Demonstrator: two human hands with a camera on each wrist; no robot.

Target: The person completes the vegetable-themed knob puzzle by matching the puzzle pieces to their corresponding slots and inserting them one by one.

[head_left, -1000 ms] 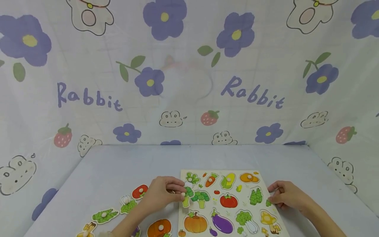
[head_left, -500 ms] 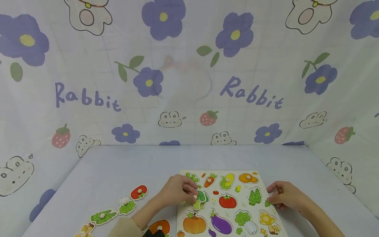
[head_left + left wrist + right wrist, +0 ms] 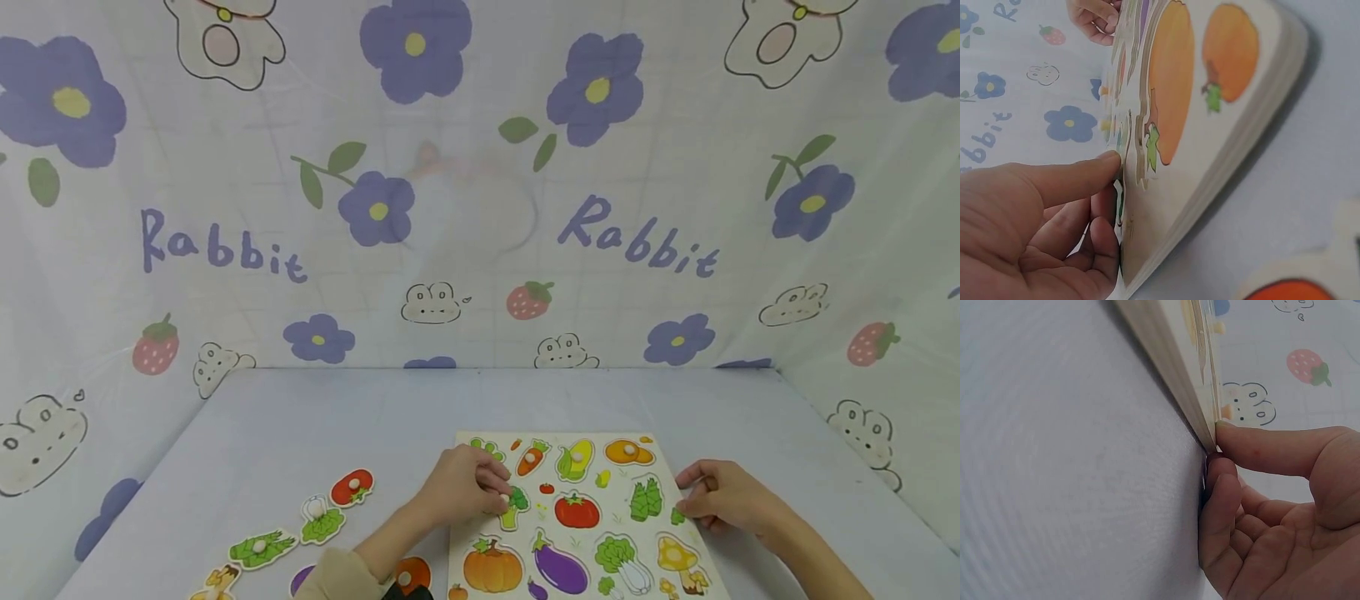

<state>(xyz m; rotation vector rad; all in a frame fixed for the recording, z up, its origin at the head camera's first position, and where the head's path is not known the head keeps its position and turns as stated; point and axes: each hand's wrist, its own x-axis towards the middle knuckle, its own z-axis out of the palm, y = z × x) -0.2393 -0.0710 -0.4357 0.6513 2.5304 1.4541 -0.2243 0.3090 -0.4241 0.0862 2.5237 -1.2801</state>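
Note:
A wooden vegetable puzzle board (image 3: 660, 525) lies on the table, its pictures set in cut-out recesses. My left hand (image 3: 467, 485) pinches the knob of a broccoli piece (image 3: 516, 507), which lies over the broccoli picture in the board's left part. Seen from the left wrist, the thumb (image 3: 1088, 178) and curled fingers are right at the board's surface, and the piece is mostly hidden. My right hand (image 3: 723, 498) grips the board's right edge, with the thumb (image 3: 1272, 450) on top and the other fingers curled at the side.
Left of the board lie loose knobbed pieces: a tomato (image 3: 352, 487), bok choy (image 3: 324, 523), asparagus (image 3: 261, 547), mushroom (image 3: 216, 583), eggplant (image 3: 302, 578) and pumpkin (image 3: 414, 575). Carrot (image 3: 532, 458), corn (image 3: 576, 460) and potato (image 3: 629, 452) pieces sit in the board. A patterned cloth (image 3: 465, 325) hangs behind.
My left hand has carried the broccoli piece rightward, from beside the broccoli picture to over it. The right hand stays at the board's edge.

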